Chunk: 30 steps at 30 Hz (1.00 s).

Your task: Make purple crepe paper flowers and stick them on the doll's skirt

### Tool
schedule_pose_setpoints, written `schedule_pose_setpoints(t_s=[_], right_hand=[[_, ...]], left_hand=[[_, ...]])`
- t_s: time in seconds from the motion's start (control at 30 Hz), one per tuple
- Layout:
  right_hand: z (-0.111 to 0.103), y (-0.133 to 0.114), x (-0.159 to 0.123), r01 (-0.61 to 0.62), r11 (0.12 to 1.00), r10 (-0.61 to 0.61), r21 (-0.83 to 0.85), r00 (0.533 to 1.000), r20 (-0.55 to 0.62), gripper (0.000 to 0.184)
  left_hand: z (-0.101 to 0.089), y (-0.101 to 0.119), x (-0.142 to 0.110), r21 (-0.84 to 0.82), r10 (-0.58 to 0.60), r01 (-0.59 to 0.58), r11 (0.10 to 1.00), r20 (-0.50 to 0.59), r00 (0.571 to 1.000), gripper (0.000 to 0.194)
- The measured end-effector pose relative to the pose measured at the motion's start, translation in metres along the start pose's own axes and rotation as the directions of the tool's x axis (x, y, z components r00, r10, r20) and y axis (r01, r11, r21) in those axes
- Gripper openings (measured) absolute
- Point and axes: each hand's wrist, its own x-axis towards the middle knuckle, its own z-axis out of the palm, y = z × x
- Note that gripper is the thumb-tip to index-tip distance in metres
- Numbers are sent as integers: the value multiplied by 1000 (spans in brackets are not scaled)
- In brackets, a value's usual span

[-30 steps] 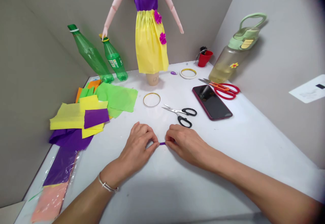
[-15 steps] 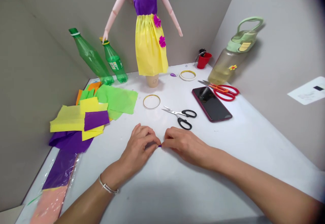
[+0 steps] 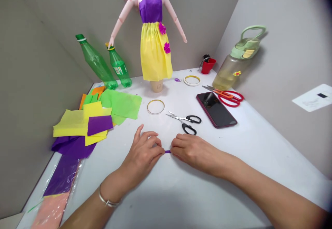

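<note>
Low over the white table, a thin purple strip [image 3: 167,151] shows between my two hands; most of it is hidden by fingers. My left hand [image 3: 145,151] pinches its left end between thumb and forefinger, the other fingers raised. The fingers of my right hand [image 3: 190,151] are closed on the right end. Just beyond my right hand lie black-handled scissors [image 3: 187,119], blades parted and pointing left. A thin gold-rimmed ring [image 3: 155,113] lies behind the hands.
A doll in a yellow skirt [image 3: 155,56] stands at the back beside green bottles [image 3: 120,71]. Coloured cloth pieces [image 3: 124,102] lie left. On the right are a phone [image 3: 216,111], red-handled scissors [image 3: 230,97], a water bottle [image 3: 228,70] and a small red bucket [image 3: 208,66].
My hands have moved slightly apart, so more of the purple strip shows between them. My left fingers have lifted and spread a little. The view has tilted up slightly.
</note>
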Motion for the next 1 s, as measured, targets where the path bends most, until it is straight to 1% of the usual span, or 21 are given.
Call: schedule_pose_setpoints(t_s=[0.1, 0.2, 0.3, 0.37, 0.43, 0.5, 0.6, 0.7, 0.87, 1.0], right_hand=[[-2, -7, 1, 44, 990, -42, -135, 999, 15, 20], [-2, -14, 2, 70, 972, -71, -223, 997, 3, 20], [-2, -18, 4, 81, 957, -87, -279, 996, -11, 20], [1, -17, 5, 76, 957, -88, -279, 996, -29, 20], [6, -14, 6, 49, 973, -65, -225, 996, -67, 19], [11, -9, 7, -13, 992, 1, -124, 995, -102, 16], [16, -4, 8, -120, 993, 121, 19, 987, -102, 13], [14, -4, 8, -184, 976, 196, 118, 976, -93, 12], [10, -4, 6, -232, 934, 255, 270, 965, -52, 14], [8, -2, 6, -248, 910, 272, 333, 962, -27, 12]], left_hand=[[-2, 4, 1, 48, 28, -27, 998, -7, 1000, 15], [-1, 5, 1, 64, 32, -31, 997, -7, 999, 16], [1, 5, 1, 49, 19, -19, 999, -8, 1000, 15], [2, 6, 1, 29, 3, -2, 1000, -9, 1000, 12], [4, 6, 0, 7, -12, 12, 1000, -5, 1000, 9], [5, 6, 0, -14, -15, 15, 1000, 10, 1000, 8], [7, 7, -1, -29, -17, 18, 999, 26, 1000, 11], [8, 8, -1, -33, -32, 32, 999, 28, 999, 10], [9, 13, 0, -46, -43, 45, 998, 35, 998, 6], [8, 16, 0, -42, -52, 52, 998, 19, 998, 5]])
